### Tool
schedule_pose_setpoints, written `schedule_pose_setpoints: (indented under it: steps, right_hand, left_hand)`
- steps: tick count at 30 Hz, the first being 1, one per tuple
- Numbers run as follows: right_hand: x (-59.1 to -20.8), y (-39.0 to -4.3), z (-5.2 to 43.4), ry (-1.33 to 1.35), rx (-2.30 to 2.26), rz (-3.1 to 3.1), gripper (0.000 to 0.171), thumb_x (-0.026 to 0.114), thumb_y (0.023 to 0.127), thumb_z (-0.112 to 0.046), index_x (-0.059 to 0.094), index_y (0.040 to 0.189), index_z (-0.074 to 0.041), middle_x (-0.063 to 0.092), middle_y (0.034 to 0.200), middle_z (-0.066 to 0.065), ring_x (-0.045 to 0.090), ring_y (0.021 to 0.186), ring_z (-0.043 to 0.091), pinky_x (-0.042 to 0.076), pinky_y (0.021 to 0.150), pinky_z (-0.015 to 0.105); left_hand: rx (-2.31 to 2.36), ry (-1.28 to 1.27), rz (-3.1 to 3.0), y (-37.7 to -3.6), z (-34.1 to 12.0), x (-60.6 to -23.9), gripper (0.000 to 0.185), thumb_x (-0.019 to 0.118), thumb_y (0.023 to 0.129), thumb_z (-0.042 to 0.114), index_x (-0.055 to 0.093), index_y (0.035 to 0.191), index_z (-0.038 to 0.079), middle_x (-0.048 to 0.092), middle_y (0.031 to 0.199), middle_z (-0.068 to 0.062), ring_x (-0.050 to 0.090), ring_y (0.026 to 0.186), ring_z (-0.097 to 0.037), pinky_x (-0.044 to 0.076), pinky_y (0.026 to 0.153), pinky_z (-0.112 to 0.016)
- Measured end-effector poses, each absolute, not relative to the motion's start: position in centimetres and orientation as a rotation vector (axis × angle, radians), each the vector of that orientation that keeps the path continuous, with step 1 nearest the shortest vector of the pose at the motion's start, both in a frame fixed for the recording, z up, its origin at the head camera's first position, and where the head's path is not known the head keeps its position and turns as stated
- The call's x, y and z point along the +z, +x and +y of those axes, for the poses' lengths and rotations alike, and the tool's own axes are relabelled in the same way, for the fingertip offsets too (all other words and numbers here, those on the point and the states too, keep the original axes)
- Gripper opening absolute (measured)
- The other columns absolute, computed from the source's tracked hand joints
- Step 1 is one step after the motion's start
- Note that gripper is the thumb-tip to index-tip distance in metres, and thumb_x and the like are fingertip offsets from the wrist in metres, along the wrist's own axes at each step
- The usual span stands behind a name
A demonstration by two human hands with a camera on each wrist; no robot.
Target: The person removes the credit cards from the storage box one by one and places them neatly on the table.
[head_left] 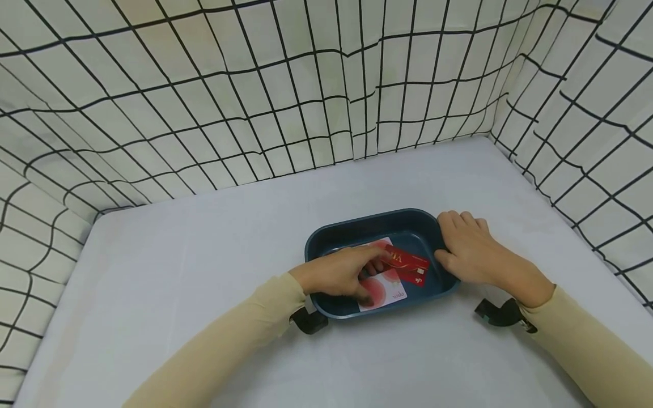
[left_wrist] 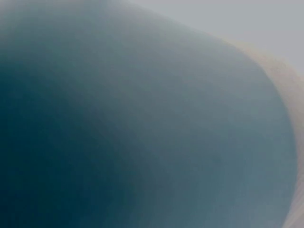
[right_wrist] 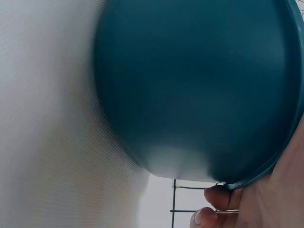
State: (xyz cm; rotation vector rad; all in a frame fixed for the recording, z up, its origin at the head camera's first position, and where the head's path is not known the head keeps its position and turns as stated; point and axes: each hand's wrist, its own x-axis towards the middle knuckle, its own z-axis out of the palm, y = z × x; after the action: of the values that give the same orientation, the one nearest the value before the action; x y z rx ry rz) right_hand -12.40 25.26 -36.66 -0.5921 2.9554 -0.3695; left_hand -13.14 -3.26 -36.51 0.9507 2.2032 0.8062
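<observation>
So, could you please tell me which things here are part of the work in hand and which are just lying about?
In use:
- blue tray, right hand gripping its rim
- red card, in the tray
- white card with pink circles, under the left hand

Just there:
- white table
- checked cloth walls

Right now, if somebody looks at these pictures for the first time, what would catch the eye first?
Probably the dark blue tray in the middle of the pale table, with both hands at it. The left hand reaches inside and touches a red card lying over a white card, while the right hand holds the tray's right rim. Black-and-white checked cloth walls surround everything.
</observation>
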Motion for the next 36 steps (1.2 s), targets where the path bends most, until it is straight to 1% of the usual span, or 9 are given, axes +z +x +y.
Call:
schedule_pose_setpoints:
  steps: [4,8,15,22,26,29,34,36]
  right_hand:
    - [-36.69,-12.45,25.27,-0.596,-0.368,2.956,0.031,0.059,0.091,-0.022,0.047,0.112,-0.002,0.05,0.097,0.01,0.043,0.094,0.031,0.031,0.077,0.043]
    - [-36.69,-12.46,25.23,-0.593,-0.373,2.954,0.032,0.059,0.091,-0.022,0.048,0.112,-0.002,0.051,0.098,0.011,0.044,0.096,0.032,0.032,0.077,0.044]
    - [-36.74,-12.55,25.28,-0.597,-0.371,2.958,0.031,0.059,0.091,-0.022,0.048,0.112,-0.002,0.051,0.099,0.011,0.044,0.097,0.032,0.032,0.079,0.046]
    - [-36.84,-12.57,25.34,-0.596,-0.372,2.96,0.031,0.059,0.091,-0.022,0.048,0.112,-0.002,0.051,0.099,0.011,0.044,0.097,0.032,0.033,0.08,0.047]
    - [-36.88,-12.58,25.33,-0.593,-0.372,2.961,0.031,0.059,0.09,-0.022,0.048,0.111,-0.002,0.051,0.098,0.01,0.043,0.096,0.032,0.031,0.078,0.045]
    - [-36.9,-12.57,25.29,-0.598,-0.374,2.959,0.03,0.059,0.09,-0.022,0.047,0.11,-0.003,0.05,0.096,0.01,0.043,0.094,0.031,0.03,0.078,0.044]
    - [-36.92,-12.55,25.34,-0.599,-0.379,2.965,0.029,0.059,0.09,-0.022,0.048,0.109,-0.003,0.05,0.096,0.01,0.043,0.094,0.031,0.031,0.078,0.045]
    - [-36.92,-12.55,25.37,-0.593,-0.381,2.963,0.03,0.059,0.09,-0.022,0.048,0.111,-0.003,0.05,0.097,0.01,0.043,0.095,0.031,0.032,0.079,0.046]
  left_hand:
    - [0.792,0.96,2.209,-13.08,-3.27,-36.44,0.07,0.081,0.087,0.01,0.048,0.148,0.012,0.063,0.132,-0.004,0.061,0.116,-0.015,0.054,0.097,-0.02]
    - [0.767,0.968,2.222,-13.02,-3.2,-36.5,0.068,0.082,0.086,0.012,0.049,0.146,0.011,0.063,0.133,-0.004,0.06,0.118,-0.016,0.054,0.099,-0.022]
    - [0.636,1.03,2.254,-12.88,-2.85,-36.69,0.075,0.086,0.084,0.02,0.048,0.149,0.015,0.06,0.136,-0.001,0.055,0.123,-0.013,0.053,0.099,-0.02]
    - [0.635,1.037,2.252,-12.81,-2.59,-36.71,0.077,0.085,0.084,0.018,0.046,0.15,0.016,0.059,0.138,-0.001,0.054,0.125,-0.013,0.053,0.102,-0.023]
    - [0.663,1.04,2.24,-12.85,-2.42,-37.04,0.078,0.086,0.084,0.017,0.045,0.15,0.018,0.059,0.139,0.0,0.053,0.125,-0.013,0.053,0.099,-0.02]
    - [0.68,1.042,2.235,-12.83,-2.36,-37.22,0.077,0.086,0.084,0.018,0.045,0.149,0.019,0.059,0.139,0.001,0.053,0.125,-0.012,0.054,0.094,-0.017]
    - [0.684,1.059,2.235,-12.84,-2.31,-37.27,0.077,0.086,0.083,0.019,0.045,0.148,0.02,0.059,0.139,0.001,0.051,0.124,-0.012,0.055,0.087,-0.015]
    - [0.705,1.056,2.226,-12.89,-2.32,-37.25,0.077,0.087,0.082,0.018,0.045,0.147,0.019,0.059,0.137,0.0,0.052,0.121,-0.012,0.055,0.085,-0.016]
